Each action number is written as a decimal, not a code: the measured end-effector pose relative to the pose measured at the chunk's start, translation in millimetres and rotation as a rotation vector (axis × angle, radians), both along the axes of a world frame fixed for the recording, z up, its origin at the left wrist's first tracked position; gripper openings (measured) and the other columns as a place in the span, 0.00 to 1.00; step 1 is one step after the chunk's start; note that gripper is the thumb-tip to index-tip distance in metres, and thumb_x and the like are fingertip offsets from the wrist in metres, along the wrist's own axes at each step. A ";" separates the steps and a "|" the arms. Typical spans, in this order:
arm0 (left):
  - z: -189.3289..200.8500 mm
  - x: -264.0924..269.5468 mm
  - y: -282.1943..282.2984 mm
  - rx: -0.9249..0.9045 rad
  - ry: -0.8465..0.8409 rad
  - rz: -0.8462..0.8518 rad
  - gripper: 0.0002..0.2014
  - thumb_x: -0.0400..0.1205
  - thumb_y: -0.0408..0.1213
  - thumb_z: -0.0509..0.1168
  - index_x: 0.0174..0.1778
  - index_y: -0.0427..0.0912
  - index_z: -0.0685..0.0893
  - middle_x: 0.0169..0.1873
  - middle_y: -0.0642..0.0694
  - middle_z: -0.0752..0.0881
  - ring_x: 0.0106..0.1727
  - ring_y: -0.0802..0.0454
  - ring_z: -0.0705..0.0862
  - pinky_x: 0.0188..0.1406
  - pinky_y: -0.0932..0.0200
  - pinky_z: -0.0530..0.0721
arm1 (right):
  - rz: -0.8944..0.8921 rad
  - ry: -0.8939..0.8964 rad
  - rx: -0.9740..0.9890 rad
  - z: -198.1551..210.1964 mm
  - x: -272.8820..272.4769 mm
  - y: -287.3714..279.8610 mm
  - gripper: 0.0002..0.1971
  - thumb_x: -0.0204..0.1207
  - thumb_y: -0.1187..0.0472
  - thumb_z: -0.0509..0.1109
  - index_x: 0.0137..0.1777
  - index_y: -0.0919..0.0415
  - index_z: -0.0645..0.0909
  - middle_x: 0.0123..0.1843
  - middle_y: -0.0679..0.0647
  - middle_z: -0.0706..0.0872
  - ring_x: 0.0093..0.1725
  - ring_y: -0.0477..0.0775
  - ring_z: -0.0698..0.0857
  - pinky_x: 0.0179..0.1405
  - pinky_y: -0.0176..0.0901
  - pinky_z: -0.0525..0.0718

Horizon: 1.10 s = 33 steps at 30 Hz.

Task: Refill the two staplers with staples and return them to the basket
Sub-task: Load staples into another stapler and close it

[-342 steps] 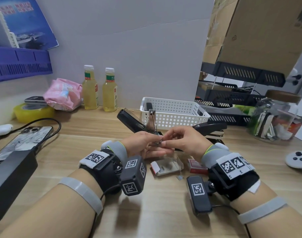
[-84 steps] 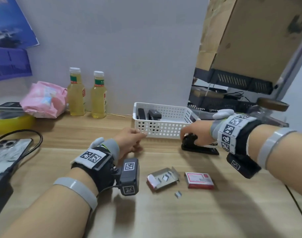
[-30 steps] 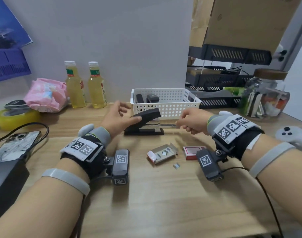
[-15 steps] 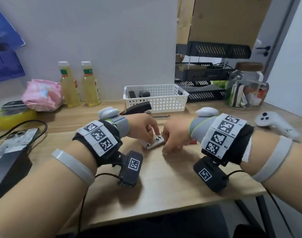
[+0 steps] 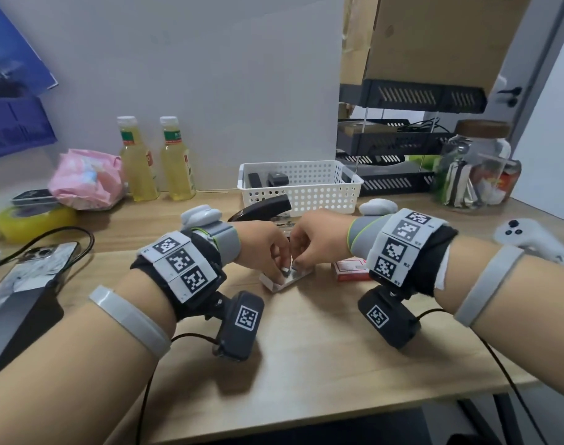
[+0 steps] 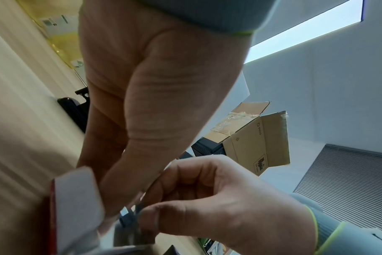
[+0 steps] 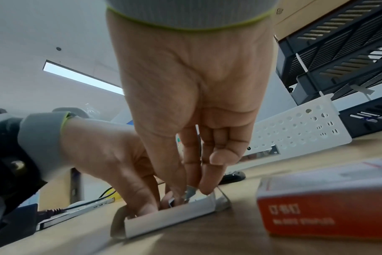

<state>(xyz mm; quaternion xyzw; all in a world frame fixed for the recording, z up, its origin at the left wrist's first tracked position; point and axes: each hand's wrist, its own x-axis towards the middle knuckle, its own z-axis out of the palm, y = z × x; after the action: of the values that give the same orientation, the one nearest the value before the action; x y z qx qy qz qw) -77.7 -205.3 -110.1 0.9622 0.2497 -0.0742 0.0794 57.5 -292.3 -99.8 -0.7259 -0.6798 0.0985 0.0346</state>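
A black stapler lies open on the desk in front of the white basket. A second black stapler sits inside the basket. Both hands meet over the open white staple tray, nearer me than the stapler. My left hand has its fingertips curled down into the tray and holds it. My right hand pinches a grey staple strip between thumb and fingers, just above the tray. The tray's contents are mostly hidden by the fingers.
A red staple box lies just right of the tray. Two yellow bottles, a pink packet and yellow tape stand back left. A phone with a cable lies at the left. A glass jar and white controller are at the right.
Both hands have left the open stapler and come down to the staple tray. Over the last half second they stay there, and the right fingers have closed on a staple strip.
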 end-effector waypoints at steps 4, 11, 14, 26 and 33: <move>-3.0 -0.9 3.9 -0.005 -0.057 0.028 0.09 0.68 0.52 0.79 0.38 0.58 0.86 0.39 0.56 0.86 0.44 0.53 0.85 0.44 0.58 0.81 | 0.016 -0.046 -0.004 -2.1 -0.8 9.9 0.07 0.65 0.51 0.82 0.37 0.49 0.87 0.33 0.44 0.86 0.37 0.48 0.83 0.38 0.40 0.81; -2.2 -4.9 6.4 -0.106 -0.180 0.084 0.07 0.69 0.45 0.79 0.38 0.50 0.90 0.35 0.53 0.86 0.36 0.56 0.81 0.38 0.59 0.79 | 0.050 -0.106 -0.018 -5.1 -1.0 15.6 0.09 0.69 0.49 0.81 0.47 0.48 0.88 0.34 0.43 0.81 0.39 0.50 0.82 0.40 0.40 0.79; -4.5 -10.2 10.1 -0.197 -0.232 0.117 0.06 0.68 0.43 0.78 0.38 0.49 0.91 0.35 0.49 0.88 0.37 0.56 0.81 0.43 0.53 0.83 | 0.050 -0.116 -0.030 -6.3 -3.5 16.9 0.08 0.68 0.49 0.80 0.44 0.47 0.87 0.34 0.42 0.84 0.38 0.50 0.83 0.41 0.40 0.82; -11.8 -12.0 13.9 -0.254 -0.288 0.149 0.03 0.69 0.39 0.76 0.36 0.46 0.91 0.33 0.52 0.90 0.35 0.59 0.81 0.45 0.55 0.84 | 0.062 -0.214 -0.024 -3.1 -11.6 20.8 0.09 0.71 0.56 0.76 0.51 0.50 0.91 0.49 0.47 0.92 0.49 0.53 0.88 0.44 0.39 0.82; -12.6 -12.0 20.5 -0.936 -0.802 0.266 0.03 0.78 0.24 0.71 0.39 0.34 0.88 0.39 0.40 0.90 0.43 0.53 0.88 0.48 0.63 0.87 | 0.017 -0.063 0.005 5.9 1.8 25.1 0.04 0.70 0.59 0.77 0.43 0.50 0.88 0.38 0.46 0.88 0.39 0.50 0.85 0.36 0.39 0.81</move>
<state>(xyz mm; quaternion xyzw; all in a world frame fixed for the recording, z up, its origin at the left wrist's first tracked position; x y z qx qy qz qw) -89.7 -184.7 -122.7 0.7393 0.2591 0.2014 0.5880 59.3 -267.2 -93.9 -0.7227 -0.6871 0.0741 0.0141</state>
